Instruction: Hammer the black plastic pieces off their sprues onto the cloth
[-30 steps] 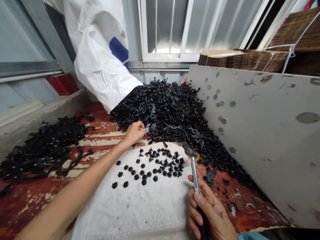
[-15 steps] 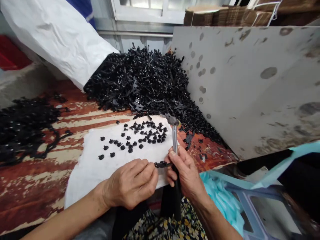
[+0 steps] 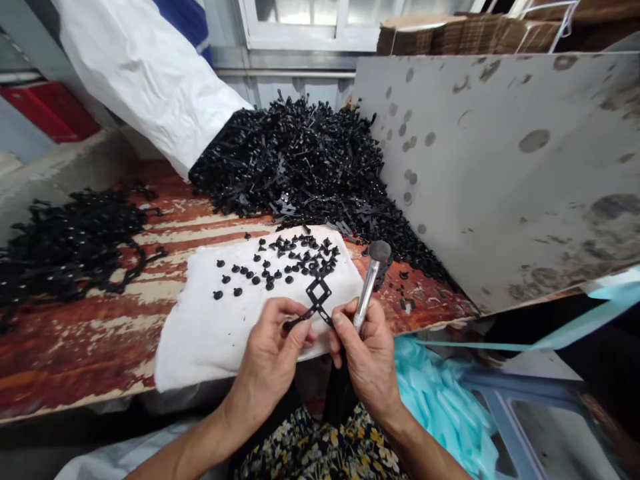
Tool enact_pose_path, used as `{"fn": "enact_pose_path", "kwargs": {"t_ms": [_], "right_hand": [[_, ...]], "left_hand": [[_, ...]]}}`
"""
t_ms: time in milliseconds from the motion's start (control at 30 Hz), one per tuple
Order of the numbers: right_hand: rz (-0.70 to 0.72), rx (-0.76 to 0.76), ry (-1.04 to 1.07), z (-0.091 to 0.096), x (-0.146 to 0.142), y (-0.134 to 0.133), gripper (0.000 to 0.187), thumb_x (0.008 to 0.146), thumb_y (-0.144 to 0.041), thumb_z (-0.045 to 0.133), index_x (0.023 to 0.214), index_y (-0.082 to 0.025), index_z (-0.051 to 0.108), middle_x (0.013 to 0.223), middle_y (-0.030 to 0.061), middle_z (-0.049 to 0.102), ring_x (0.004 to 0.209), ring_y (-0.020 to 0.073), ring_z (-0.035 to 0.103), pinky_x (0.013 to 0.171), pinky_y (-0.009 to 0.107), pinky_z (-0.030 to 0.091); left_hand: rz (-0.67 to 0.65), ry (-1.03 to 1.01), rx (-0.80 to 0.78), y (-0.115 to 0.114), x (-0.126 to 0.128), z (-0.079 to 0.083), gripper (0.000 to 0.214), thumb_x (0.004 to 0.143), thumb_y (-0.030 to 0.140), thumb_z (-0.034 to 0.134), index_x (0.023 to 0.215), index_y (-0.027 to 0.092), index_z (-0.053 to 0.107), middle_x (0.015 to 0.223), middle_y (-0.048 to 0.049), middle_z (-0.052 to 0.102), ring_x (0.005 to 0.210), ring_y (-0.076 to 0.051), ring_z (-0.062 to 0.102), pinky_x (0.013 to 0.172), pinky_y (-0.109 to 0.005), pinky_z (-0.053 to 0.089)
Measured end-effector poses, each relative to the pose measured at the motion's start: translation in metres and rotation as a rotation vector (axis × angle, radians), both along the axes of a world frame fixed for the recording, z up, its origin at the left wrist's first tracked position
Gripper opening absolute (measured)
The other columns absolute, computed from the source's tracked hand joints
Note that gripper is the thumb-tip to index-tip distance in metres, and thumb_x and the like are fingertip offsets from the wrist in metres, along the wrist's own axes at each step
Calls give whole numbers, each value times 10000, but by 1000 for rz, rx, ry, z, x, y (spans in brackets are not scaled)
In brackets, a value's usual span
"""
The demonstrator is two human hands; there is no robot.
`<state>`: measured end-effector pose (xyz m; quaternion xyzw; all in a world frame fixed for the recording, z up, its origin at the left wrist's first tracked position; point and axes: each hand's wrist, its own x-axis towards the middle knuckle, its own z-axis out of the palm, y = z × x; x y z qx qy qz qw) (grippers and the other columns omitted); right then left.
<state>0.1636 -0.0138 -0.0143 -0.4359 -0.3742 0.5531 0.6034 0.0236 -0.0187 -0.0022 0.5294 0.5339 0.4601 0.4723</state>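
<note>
My left hand (image 3: 273, 353) pinches one lower leg of a black crossed-bar linkage (image 3: 319, 308), which is spread into a diamond above a folded white cloth (image 3: 193, 340). My right hand (image 3: 367, 347) is closed round a hammer (image 3: 369, 290), its round head up and its dark handle pointing down. The thumb and fingers of that same hand also pinch the linkage's other lower leg. Beyond the hands, several small black pegs with round flat heads (image 3: 255, 280) lie scattered on the cloth.
A large heap of black parts (image 3: 300, 160) spills from a white sack (image 3: 155, 80). Another black pile (image 3: 65, 240) lies at left on the worn red board (image 3: 90, 353). A stained grey panel (image 3: 480, 167) stands at right, with a turquoise bag (image 3: 440, 393) below.
The linkage, a short folded bar before, is now opened into a diamond between my hands. My left hand has turned thumb-up, and the hammer head has tilted to the right.
</note>
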Motion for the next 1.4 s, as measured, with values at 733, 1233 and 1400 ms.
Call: {"fn": "enact_pose_path", "kwargs": {"t_ms": [733,1233,1400], "right_hand": [[358,-87,-138,-7,-23,-25,387,845,-570,653,815,-228,474,482,-123,409,360,50,319,334,159,244],[268,-76,-223,3,-5,-2,299,878,-489,619,843,-218,499,508,-101,486,375,55,378,348,145,303],[258,-97,-215,1,2,6,312,858,-497,640,814,-218,509,512,-94,494,372,53,374,335,142,313]], "left_hand": [[-140,-131,-371,-2,-37,27,452,705,617,705,741,197,543,492,44,532,419,-89,455,461,-210,384],[121,-32,-315,43,-65,19,340,760,440,698,619,170,548,374,50,459,277,-35,308,303,-143,196],[115,-23,-333,53,-65,13,291,876,317,599,636,161,553,353,60,431,269,-37,317,284,-122,214]]}}
